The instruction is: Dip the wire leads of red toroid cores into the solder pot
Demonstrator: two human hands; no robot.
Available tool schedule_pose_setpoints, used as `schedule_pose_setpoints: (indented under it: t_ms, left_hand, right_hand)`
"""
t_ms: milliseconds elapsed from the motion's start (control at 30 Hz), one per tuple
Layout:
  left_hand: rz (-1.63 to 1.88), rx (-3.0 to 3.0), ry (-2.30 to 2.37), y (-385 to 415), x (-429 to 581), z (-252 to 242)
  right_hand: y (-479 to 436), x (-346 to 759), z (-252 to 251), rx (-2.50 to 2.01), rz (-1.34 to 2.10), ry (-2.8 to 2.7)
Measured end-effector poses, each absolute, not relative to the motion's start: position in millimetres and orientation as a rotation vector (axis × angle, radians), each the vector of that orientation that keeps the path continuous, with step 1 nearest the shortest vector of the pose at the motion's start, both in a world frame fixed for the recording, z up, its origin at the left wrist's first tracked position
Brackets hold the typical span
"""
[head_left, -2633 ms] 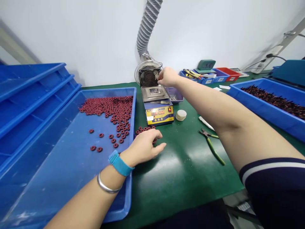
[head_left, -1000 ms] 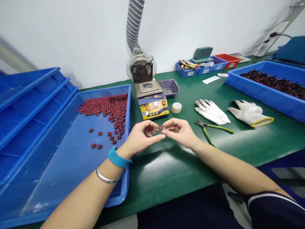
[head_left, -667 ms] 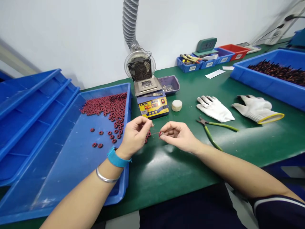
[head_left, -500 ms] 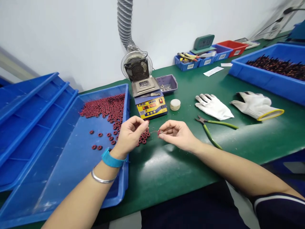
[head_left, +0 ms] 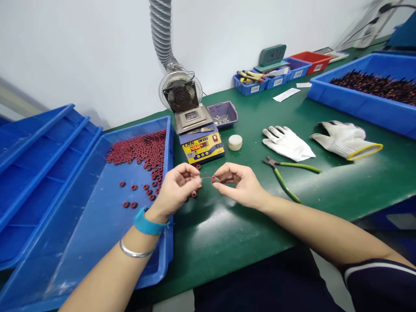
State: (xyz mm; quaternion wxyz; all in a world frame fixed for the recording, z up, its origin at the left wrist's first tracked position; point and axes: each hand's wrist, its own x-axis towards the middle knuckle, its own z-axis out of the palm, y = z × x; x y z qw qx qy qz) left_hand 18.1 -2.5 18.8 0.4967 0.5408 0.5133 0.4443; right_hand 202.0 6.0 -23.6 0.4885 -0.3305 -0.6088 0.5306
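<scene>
Between the fingertips of my right hand (head_left: 242,184) is a small toroidal coil (head_left: 214,179), a ring wound in red wire over black. A thin wire (head_left: 206,177) runs from it toward my left hand (head_left: 178,186), whose thumb and forefinger are pinched together at the wire's other end. My left palm faces inward over the edge of the blue tray (head_left: 169,151). Several more coils (head_left: 194,194) lie on the table behind my left fingers, partly hidden by them. A larger heap of coils (head_left: 139,149) fills the tray's far end.
Behind my hands stands a yellow-and-blue solder pot (head_left: 203,147) under a fan with a grey hose (head_left: 161,34). A round white container (head_left: 235,142), green-handled cutters (head_left: 286,173) and white gloves (head_left: 287,142) lie to the right. A blue bin (head_left: 357,95) holds dark parts.
My left fingertips have come down to the wire and closed at its end. My right hand keeps its grip on the coil. The whole view has shifted slightly.
</scene>
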Motion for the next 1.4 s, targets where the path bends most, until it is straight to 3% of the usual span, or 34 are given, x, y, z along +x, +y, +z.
schedule_pose_setpoints:
  t_ms: [133, 367, 467, 567, 733, 867, 1000, 1233, 1400]
  left_hand:
    - [0.987, 1.459, 1.236, -6.1, 27.2, 12.2]
    - [1.457, 1.386, 1.292, -2.7, 12.5, 20.3]
    - [1.208, 1.364, 1.290, -4.6, 16.8, 17.2]
    - [0.937, 1.388, 1.253, -9.7, 30.6, 11.6]
    - [0.798, 1.574, 1.264, -7.8, 22.0, 20.6]
    - [0.787, 1.854, 1.649, 6.7, -42.9, 39.6]
    - [0.318, 1.855, 2.115, 18.1, -108.3, 45.2]
    - [-0.347, 1.844, 2.092, -3.2, -120.9, 24.8]
    - [-0.555, 1.829, 2.180, -28.2, -130.6, 6.8]
  right_hand:
    - [4.5, 202.4, -23.6, -0.795, 1.300, -1.489]
    - [7.0, 201.7, -26.0, -0.816, 1.341, -1.471]
    - [5.1, 200.6, -27.5, -0.790, 1.298, -1.484]
    - [0.7, 200.3, -27.6, -0.738, 1.011, -1.646]
    - [4.6, 201.9, -37.8, -0.636, 0.662, -1.841]
    - [23.0, 198.4, -61.8, -0.751, 0.673, -2.007]
    - [34.6, 185.1, -77.6, -0.991, 0.708, -2.280]
    - [34.0, 170.3, -75.7, -1.131, 0.678, -2.335]
    - [36.7, 160.9, -78.8, -1.165, 0.697, -2.297]
